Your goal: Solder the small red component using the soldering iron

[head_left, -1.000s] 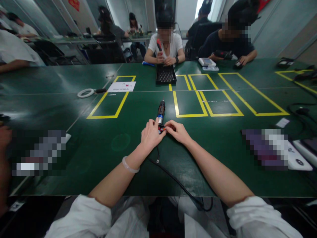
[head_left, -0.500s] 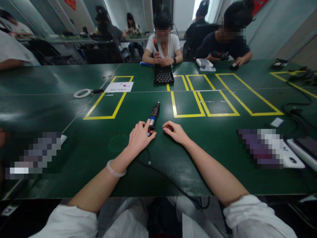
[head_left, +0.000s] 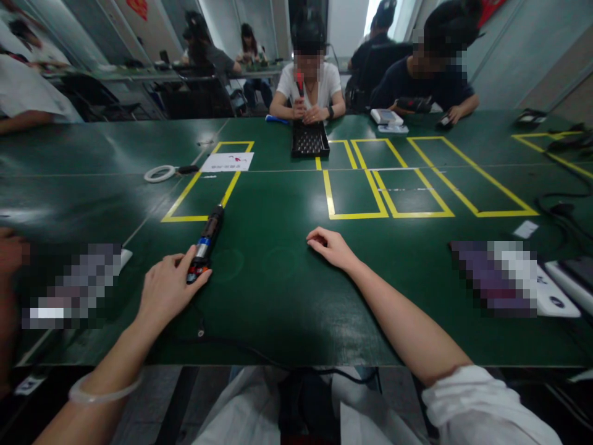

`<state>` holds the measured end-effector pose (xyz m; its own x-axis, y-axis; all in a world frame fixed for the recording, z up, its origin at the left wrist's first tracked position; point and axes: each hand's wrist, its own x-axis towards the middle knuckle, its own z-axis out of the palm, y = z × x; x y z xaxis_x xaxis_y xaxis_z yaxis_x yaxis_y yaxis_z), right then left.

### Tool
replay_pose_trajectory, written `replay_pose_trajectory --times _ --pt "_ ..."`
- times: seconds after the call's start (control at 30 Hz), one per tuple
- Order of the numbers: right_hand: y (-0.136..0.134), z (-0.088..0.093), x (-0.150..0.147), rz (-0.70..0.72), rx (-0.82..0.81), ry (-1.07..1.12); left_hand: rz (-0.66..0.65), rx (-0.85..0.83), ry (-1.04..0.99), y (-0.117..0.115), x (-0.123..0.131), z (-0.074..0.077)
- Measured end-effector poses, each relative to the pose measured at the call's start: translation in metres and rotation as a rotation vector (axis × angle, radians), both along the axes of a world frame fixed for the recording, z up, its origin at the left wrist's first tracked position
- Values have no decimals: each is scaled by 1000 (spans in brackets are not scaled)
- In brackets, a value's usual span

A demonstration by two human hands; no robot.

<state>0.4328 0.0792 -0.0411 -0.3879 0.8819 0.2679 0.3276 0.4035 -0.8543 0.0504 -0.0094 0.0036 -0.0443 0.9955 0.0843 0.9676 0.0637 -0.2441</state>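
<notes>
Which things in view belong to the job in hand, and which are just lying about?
Part of the job:
Dark tool with a blue band, held in the left hand
Thin cord with a ring end, seemingly the tool's

Apparently just lying about:
Printed white sheet
Small white card
Black tray, far side, perhaps a co-worker's

1 blu-slvr tool (head_left: 208, 237), 1 blk tray (head_left: 309, 152), 1 wht coil (head_left: 160, 180), 1 bracelet (head_left: 104, 396)

- Left grip (head_left: 173, 278) holds the cylindrical tool (head_left: 202, 248) at its rear end
- Right grip (head_left: 331, 246) loosely curled, on the green desk (head_left: 287, 303)
- White sheet (head_left: 227, 162) overlapping yellow tape (head_left: 185, 219)
</notes>
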Motion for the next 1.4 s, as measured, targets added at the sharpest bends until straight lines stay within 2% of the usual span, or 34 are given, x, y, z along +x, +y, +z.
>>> replay_pose_trajectory --times 0.2,0.3,0.37,0.43,0.57,0.7,0.83,0.9,0.97,1.03,1.13,1.23,1.3,1.4 --pt "-1 0 -1 0 9 -27 107 -40 54 -19 -70 -3" --pt "0 0 -1 -8 9 -19 117 -52 62 -24 -93 0" --pt "1 -1 -1 -10 11 -19 103 -40 96 -27 -99 5" --pt "1 -1 -1 -10 14 -18 75 17 135 -31 -97 10" --pt "1 -1 0 -8 10 -13 84 104 167 -41 -73 18" --pt "1 -2 0 -4 8 -7 200 74 143 -43 -57 21" --pt "3 -4 0 1 15 -15 341 -4 13 -36 -58 31" --pt "3 -4 -1 4 16 -19 360 36 -71 -29 -53 36" --pt "3 -3 -2 5 16 -25 299 112 -255 -20 -39 37" --pt "3 -3 -2 3 15 -30 156 129 -548 -7 -14 34" --pt "3 -3 -1 6 10 -27 -96 39 -941 20 40 24" --pt "3 -3 0 10 -9 -15 -271 -139 -1159 51 100 16" --pt "3 -4 0 21 -34 13 -340 -272 -1252 70 135 11" --pt "4 -6 0 72 -83 102 -335 -363 -1384 91 174 0"
